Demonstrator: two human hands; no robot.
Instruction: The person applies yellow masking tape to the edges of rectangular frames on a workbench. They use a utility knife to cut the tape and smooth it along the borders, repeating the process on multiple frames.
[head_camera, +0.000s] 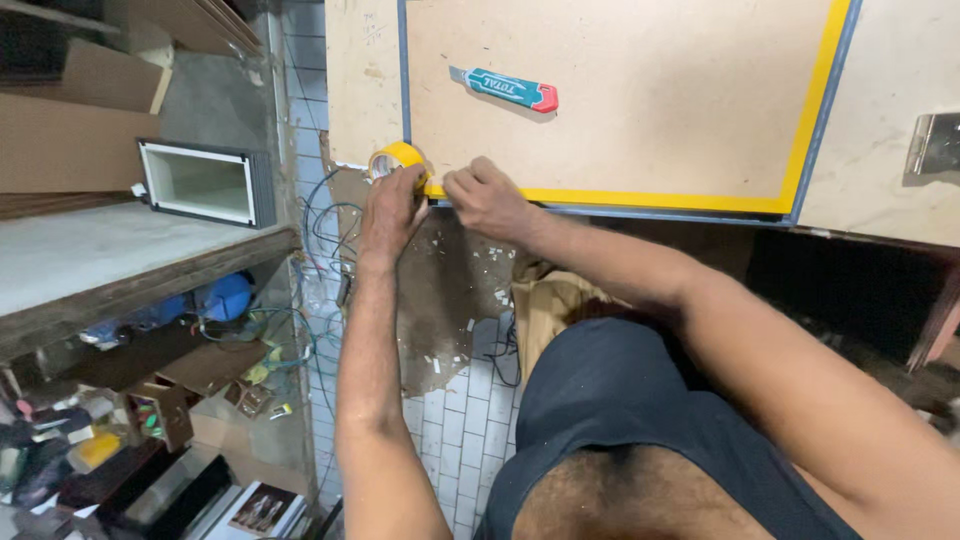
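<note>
1. The left hand is closed around a roll of yellow tape, holding it at the near left corner of a pale wooden board.
2. The right hand sits just beside the roll, fingers curled and pinched down on the board's near edge where the tape strip begins.
3. Yellow tape runs along the board's near edge and up its right side.
4. A teal utility knife with a red end lies on the board, well apart from both hands.
5. The board rests on a surface above a tiled floor; a shelf at left carries a white box frame.
</note>
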